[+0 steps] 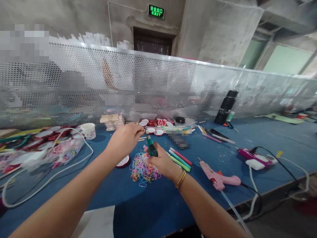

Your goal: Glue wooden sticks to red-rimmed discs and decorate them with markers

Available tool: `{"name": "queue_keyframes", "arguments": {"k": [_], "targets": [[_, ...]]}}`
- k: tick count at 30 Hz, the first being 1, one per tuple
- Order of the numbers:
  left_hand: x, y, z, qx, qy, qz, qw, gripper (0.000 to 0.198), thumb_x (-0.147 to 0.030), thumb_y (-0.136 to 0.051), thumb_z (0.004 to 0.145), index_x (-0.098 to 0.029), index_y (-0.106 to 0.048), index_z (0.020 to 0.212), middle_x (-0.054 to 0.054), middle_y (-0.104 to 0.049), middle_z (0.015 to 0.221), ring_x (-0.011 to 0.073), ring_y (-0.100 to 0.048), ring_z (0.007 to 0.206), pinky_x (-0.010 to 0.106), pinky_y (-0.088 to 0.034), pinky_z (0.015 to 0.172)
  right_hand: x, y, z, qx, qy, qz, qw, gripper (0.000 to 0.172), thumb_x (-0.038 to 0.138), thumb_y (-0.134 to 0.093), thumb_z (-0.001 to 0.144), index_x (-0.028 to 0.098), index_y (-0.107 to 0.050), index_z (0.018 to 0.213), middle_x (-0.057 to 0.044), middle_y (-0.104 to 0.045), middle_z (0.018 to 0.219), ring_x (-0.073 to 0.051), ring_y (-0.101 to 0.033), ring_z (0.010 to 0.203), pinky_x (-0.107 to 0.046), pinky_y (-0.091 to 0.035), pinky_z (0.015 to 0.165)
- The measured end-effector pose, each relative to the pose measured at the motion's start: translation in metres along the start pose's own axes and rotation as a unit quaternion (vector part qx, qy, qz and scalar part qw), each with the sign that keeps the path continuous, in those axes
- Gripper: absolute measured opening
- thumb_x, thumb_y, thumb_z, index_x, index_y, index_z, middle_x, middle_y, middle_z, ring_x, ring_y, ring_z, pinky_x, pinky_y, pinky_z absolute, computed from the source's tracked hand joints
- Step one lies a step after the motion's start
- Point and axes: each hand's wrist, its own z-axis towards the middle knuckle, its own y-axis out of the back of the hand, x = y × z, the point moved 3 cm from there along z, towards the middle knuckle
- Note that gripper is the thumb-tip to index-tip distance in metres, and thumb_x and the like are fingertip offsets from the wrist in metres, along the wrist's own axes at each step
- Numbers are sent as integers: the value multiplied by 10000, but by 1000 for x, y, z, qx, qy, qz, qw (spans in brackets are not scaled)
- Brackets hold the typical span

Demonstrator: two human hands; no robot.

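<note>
My right hand [162, 161] is closed round a green-handled tool [151, 146] held upright above the blue table [260, 132]. My left hand [126, 138] pinches something small at the tool's metal tip; I cannot make out what it is. A heap of small coloured rubber bands [143, 168] lies on the table just below both hands. A gold bracelet [181, 179] sits on my right wrist.
Coloured pens [180, 158] and a pink glue gun [219, 178] lie to the right, with a white and purple device [256, 161] beyond. Red-and-white round lids [158, 124], a paper cup [88, 130], a bag [49, 153] and a white cable [49, 178] lie left. A perforated metal screen [158, 86] backs the table.
</note>
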Motion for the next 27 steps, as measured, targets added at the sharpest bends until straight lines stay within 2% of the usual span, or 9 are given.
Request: {"name": "queue_keyframes", "arguments": {"k": [8,17,27], "targets": [[2,1,1,8,6,-7,1000,263,-285,-442,906,-212,-694,923,50,-707,949,195,-607,838,299,-418,722,-1,2,0,8,-8,29,1000,346,169,-543,652,185,-558,997,-28,-607,921,-175,-557,835,-318,-446,786],[3,0,0,14,9,-1,1000,276,-278,-428,904,-204,-694,913,51,-710,954,195,-609,854,293,-415,723,-3,2,1,4,6,-5,1000,343,170,-553,661,192,-567,1004,-27,-613,942,-185,-554,882,-325,-435,808],[1,1,1,17,12,3,1000,269,-280,-438,891,-205,-695,868,53,-705,913,199,-603,822,296,-408,709,1,2,0,3,13,-10,1000,219,198,-547,691,187,-545,910,-12,-596,842,-157,-533,762,-293,-436,716]]}}
